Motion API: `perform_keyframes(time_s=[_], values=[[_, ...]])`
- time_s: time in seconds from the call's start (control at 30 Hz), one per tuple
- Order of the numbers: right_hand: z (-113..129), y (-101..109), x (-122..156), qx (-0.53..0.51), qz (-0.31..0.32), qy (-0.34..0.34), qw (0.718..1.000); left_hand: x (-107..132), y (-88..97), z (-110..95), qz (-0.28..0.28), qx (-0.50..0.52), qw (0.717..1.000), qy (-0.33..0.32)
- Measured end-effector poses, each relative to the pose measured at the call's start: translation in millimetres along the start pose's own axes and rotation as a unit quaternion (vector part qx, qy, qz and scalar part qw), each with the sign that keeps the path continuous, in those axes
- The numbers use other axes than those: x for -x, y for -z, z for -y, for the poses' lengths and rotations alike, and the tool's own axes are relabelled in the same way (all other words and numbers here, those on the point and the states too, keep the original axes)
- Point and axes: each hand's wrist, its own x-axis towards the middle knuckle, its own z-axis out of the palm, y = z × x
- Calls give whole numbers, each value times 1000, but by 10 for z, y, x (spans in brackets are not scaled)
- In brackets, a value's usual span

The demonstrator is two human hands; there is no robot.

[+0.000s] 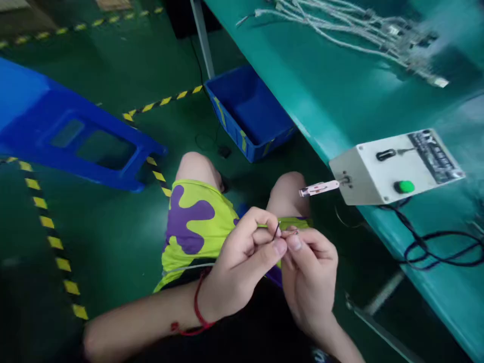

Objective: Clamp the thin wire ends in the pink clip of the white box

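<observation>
- The left hand (242,264) is mostly closed, thumb and forefinger pinched together at the tips, with a thin dark strand (276,231) between them and the other fingers curled in.
- The right hand (312,272) is likewise nearly closed, its thumb pressed towards the forefinger on a small coppery piece (289,233); whether this piece joins the strand is too small to tell.
- Both pinched things are at the near middle of the scene, above the person's lap, where the fingertips of the two hands almost meet.
- A red cord bracelet (197,302) circles the left wrist, and below the hands are lime shorts (204,217) with purple patches.
- To the right, a green-topped table (321,101) bears a pale box (363,174) with a green button (404,187); a pinkish part (319,188) juts from its left side over the table's edge.
- Dark cable (419,247) loops on the table at the near side of the box, while a bundle of whitish cables (340,38) lies at the far end.
- A blue bin (249,143) stands on the floor at the far middle, left of the table's edge.
- A blue stool (75,131) is at the left, near yellow-and-black floor tape (47,222).
</observation>
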Motion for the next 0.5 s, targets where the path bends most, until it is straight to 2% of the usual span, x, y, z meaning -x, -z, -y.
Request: perform_keyframes(time_s=[0.17, 0.5], values=[[49, -47, -6, -2, -13, -13, 1000, 12, -40, -38, -2, -4, 1000, 3], [104, -76, 8, -32, 3, -22, 999, 45, -37, -64, 3, -10, 1000, 14]])
